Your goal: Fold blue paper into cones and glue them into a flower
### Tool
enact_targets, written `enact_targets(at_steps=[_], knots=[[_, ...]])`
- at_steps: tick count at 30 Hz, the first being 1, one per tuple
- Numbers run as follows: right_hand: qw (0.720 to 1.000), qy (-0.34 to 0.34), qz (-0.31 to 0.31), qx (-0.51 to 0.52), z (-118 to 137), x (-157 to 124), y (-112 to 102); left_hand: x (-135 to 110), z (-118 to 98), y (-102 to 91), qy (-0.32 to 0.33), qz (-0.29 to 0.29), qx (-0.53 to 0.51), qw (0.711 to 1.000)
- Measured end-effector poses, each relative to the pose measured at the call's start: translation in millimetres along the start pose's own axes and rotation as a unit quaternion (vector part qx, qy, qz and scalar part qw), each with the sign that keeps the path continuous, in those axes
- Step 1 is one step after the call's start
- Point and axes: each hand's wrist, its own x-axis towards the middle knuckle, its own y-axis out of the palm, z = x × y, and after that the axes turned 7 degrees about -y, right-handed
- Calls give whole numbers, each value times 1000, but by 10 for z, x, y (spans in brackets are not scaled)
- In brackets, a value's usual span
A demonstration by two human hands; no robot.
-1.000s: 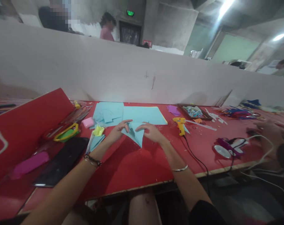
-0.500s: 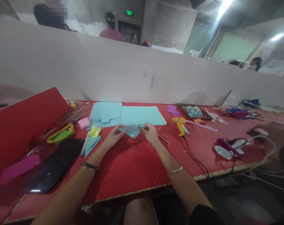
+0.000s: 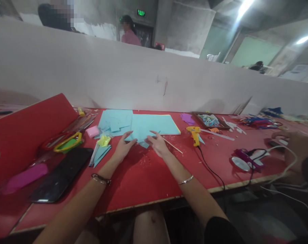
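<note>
A folded light blue paper piece (image 3: pixel 141 138) lies flat on the red table (image 3: pixel 143 179), at the near edge of a stack of light blue sheets (image 3: pixel 154 123). My left hand (image 3: pixel 123 146) rests on its left side with the fingers stretched out flat. My right hand (image 3: pixel 157 144) presses its right side, fingers also extended. A thin wooden stick (image 3: pixel 172 145) lies just right of my right hand.
A yellow glue gun (image 3: pixel 195 134) with a black cord lies to the right. Left are yellow-handled scissors (image 3: pixel 67 142), a pink eraser (image 3: pixel 93 131), a black phone (image 3: pixel 59 174) and a raised red board (image 3: pixel 29 128). Another person's hand (image 3: pixel 295 145) is at far right. A white partition (image 3: pixel 143 74) backs the table.
The blue paper, held up in both hands a second ago, has been laid down flat. Both hands moved away from me and now press it onto the table.
</note>
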Motion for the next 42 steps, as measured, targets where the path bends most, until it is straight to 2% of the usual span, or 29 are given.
enact_targets(at_steps=[3, 6, 8, 12, 17, 21, 26, 32, 37, 42], knots=[[995, 52, 76, -28, -18, 20, 38, 6, 0, -15, 2, -1, 2, 1000], [986, 40, 128, -101, -69, 43, 119, 54, 29, -34, 28, -16, -24, 999], [985, 20, 117, -122, -108, 54, 184, 95, 54, -47, 49, -30, -40, 998], [993, -10, 79, -92, -149, 47, 261, 136, 77, -68, 55, -44, -40, 997], [996, 9, 62, -71, -148, 28, 234, 97, 50, -66, 21, -56, -14, 998], [996, 25, 35, -79, -164, 38, 212, 85, 52, -61, 3, -34, -16, 999], [994, 17, 67, -88, -157, 26, 201, 135, 66, -73, 26, -15, -7, 1000], [993, -34, 51, -96, -107, -7, 225, 112, -1, -36, 61, 40, 77, 994], [993, -33, 47, -108, -124, 26, 218, 84, -15, -9, 81, 28, 79, 993], [991, -41, 70, -108, -164, 64, 170, 74, -33, -6, 59, 15, 99, 993]])
